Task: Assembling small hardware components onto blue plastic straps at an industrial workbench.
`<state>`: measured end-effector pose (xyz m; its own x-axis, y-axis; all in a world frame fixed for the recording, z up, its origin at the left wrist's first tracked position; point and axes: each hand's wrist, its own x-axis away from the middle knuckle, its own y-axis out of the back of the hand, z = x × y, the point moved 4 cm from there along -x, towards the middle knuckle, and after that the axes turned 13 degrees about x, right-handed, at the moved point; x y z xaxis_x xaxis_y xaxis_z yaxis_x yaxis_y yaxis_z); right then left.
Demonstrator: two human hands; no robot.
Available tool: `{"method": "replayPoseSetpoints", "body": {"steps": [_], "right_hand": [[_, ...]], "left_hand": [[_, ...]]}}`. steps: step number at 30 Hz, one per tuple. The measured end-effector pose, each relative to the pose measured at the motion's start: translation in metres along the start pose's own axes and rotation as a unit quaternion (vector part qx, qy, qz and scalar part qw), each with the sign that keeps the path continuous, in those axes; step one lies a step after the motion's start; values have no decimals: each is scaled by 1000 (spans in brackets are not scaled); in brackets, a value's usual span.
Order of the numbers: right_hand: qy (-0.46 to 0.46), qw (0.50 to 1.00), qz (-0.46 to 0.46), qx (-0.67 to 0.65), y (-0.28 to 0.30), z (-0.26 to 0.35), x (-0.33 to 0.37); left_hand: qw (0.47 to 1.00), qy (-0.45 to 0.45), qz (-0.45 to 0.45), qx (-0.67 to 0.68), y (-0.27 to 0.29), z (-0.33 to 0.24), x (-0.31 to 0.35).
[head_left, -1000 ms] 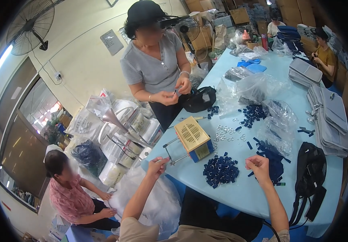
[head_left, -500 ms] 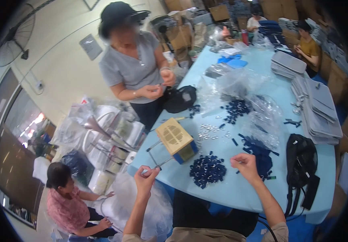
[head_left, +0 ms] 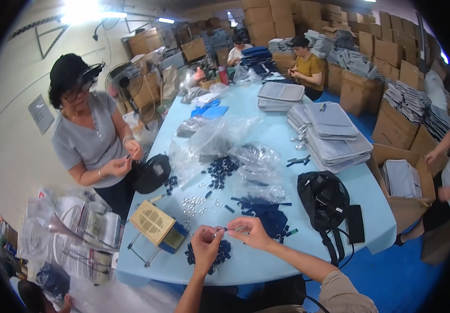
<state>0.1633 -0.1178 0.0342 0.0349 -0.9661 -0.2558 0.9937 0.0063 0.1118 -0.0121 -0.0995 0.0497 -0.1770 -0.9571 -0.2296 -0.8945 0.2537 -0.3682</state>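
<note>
My left hand point(head_left: 206, 245) and my right hand point(head_left: 252, 232) meet above the near part of the table, fingertips pinched together. Between them shows a small dark strip point(head_left: 225, 229); a pale glint beside my left fingertips is too small to name. Under my left hand lies a pile of small dark blue pieces point(head_left: 225, 254) with silvery bits, partly hidden by that hand. Beyond my right hand are heaped flat dark blue strips point(head_left: 266, 214). Loose silvery metal rings point(head_left: 196, 202) lie scattered farther off, near another dark blue pile point(head_left: 222, 172).
A tan and blue box point(head_left: 153, 223) on a metal frame stands left. Clear plastic bags point(head_left: 259, 167) cover the table's middle. A black backpack point(head_left: 321, 198) and stacked grey flat cases point(head_left: 334, 141) sit right. A person in grey point(head_left: 92, 133) stands at the left edge, handling something small.
My hands, apart before, have come together with the dark strip between their fingertips. The view has turned right and up, bringing in cartons and another person's arms at the right.
</note>
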Motion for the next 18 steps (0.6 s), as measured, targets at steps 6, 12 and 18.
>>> {"method": "replayPoseSetpoints", "body": {"steps": [6, 12, 18], "right_hand": [[-11, 1000, -13, 15, 7, -19, -4], [1, 999, 8, 54, 3, -5, -4], [-11, 999, 25, 27, -2, -21, -3]], "left_hand": [[993, -19, 5, -121, -17, 3, -1], [988, -25, 5, -152, -4, 8, 1], [991, -7, -3, -132, -6, -3, 11]]}}
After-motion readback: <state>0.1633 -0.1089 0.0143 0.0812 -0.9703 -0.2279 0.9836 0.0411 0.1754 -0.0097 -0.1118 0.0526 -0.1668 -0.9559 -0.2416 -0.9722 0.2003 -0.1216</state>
